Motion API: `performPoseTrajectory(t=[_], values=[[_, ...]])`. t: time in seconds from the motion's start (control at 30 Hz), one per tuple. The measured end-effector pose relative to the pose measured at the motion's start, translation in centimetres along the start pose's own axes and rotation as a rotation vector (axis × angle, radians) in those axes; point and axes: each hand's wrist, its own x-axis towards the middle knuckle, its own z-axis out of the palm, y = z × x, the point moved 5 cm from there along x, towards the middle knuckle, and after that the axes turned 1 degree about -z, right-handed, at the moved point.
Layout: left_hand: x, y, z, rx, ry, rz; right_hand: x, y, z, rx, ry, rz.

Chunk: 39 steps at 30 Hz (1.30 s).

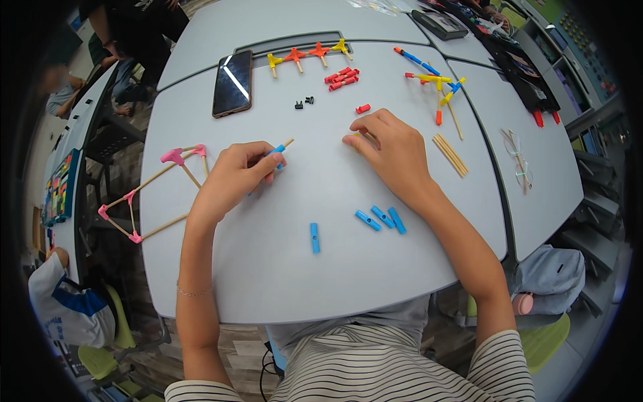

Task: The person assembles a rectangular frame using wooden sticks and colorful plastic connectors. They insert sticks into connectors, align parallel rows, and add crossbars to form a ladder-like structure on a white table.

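Note:
My left hand [240, 171] pinches a blue tube connector [278, 151] between thumb and fingers. The tip of a thin wooden stick [289, 143] pokes out of its upper end. To the right, my right hand [392, 149] is curled with thumb and forefinger close together. A small yellowish bit shows at those fingertips, too small to make out. A red tube connector [363, 108] lies just beyond that hand. Nearer me rest a single blue connector [315, 238] and three more blue connectors [382, 218]. Several wooden sticks [450, 155] lie side by side right of my right hand.
A pink-jointed stick frame [173, 157] stands at left. Farther off are a phone [232, 84], yellow and red connectors on short sticks [296, 55], red connectors [342, 78] and small black pieces [304, 102]. A multicoloured stick structure [439, 84] sits at far right. A backpack [549, 278] is beyond the table's right edge.

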Motion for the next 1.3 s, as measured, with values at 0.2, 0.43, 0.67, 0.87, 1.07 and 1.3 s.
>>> performPoseTrajectory(t=[0.2,0.43,0.67,0.87,1.07,1.3], values=[[-1.2,2.1,2.6,-0.247,-0.281,0.060,0.0,-1.9,-0.9,0.376,-0.150,0.060],[-1.8,2.9,5.0,-0.345,-0.364,0.233,-0.6,-2.3,-0.9,0.716,-0.285,0.101],[-0.8,2.7,4.0,-0.148,-0.022,0.432,-0.3,-0.2,-1.5,0.871,-0.241,0.399],[-0.9,2.4,4.3,-0.235,0.047,0.349,-0.7,-1.0,-0.9,0.879,-0.385,0.470],[-1.4,3.1,4.5,-0.168,0.038,0.328,-0.8,-1.2,-1.1,0.763,-0.340,0.266],[-1.6,3.1,4.2,-0.510,-0.244,0.113,-0.4,-3.0,-3.2,0.518,-0.185,-0.139]])
